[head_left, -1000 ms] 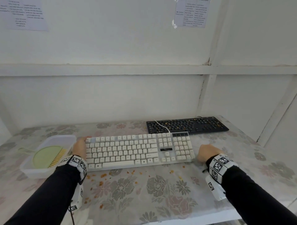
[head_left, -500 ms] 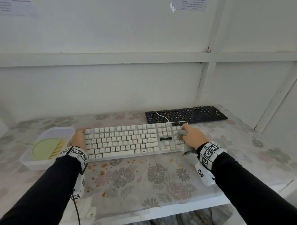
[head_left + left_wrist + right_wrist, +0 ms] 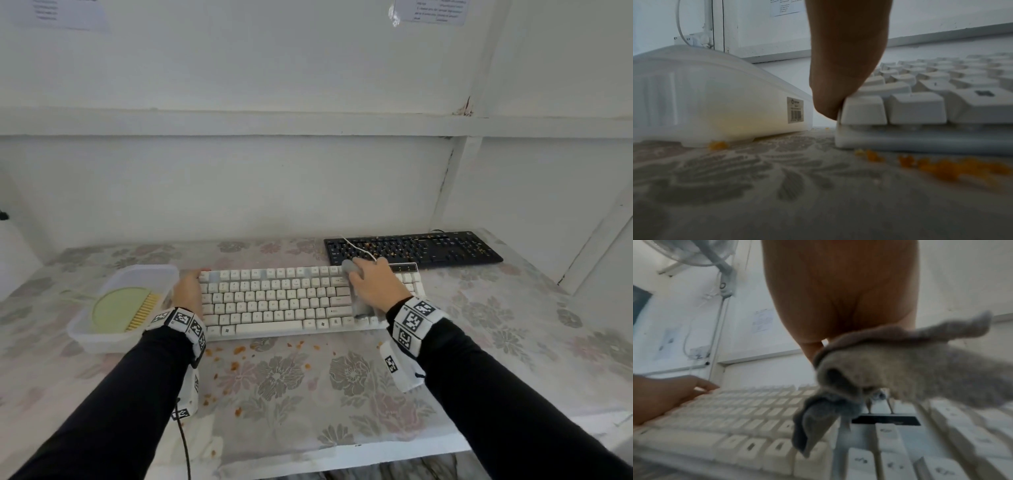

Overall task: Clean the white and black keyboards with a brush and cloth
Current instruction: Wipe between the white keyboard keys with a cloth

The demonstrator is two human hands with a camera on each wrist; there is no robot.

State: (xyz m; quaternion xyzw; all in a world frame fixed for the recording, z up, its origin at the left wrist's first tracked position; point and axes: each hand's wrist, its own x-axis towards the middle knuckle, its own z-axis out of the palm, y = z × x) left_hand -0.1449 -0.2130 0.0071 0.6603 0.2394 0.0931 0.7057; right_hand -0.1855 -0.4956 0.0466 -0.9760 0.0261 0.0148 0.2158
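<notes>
The white keyboard (image 3: pixel 274 301) lies mid-table, and the black keyboard (image 3: pixel 414 248), speckled with orange crumbs, sits behind it to the right. My right hand (image 3: pixel 368 277) grips a grey cloth (image 3: pixel 350 265) and holds it down on the white keyboard's upper rows, right of the main key block. The cloth (image 3: pixel 910 369) hangs bunched under that hand (image 3: pixel 838 296). My left hand (image 3: pixel 188 291) rests on the keyboard's left end, with its thumb (image 3: pixel 844 56) against the side edge and its fingers (image 3: pixel 701 386) lying across the keys. A green brush (image 3: pixel 120 308) lies in a container.
The translucent plastic container (image 3: pixel 102 339) stands just left of the white keyboard. Orange crumbs (image 3: pixel 236 353) are scattered on the flowered tablecloth in front of it. A white cable (image 3: pixel 356 248) crosses the black keyboard. A wall and a shelf ledge close the back.
My right hand moved with the cloth from the table right of the white keyboard onto its keys, then farther left and back. The left hand stayed at the left end.
</notes>
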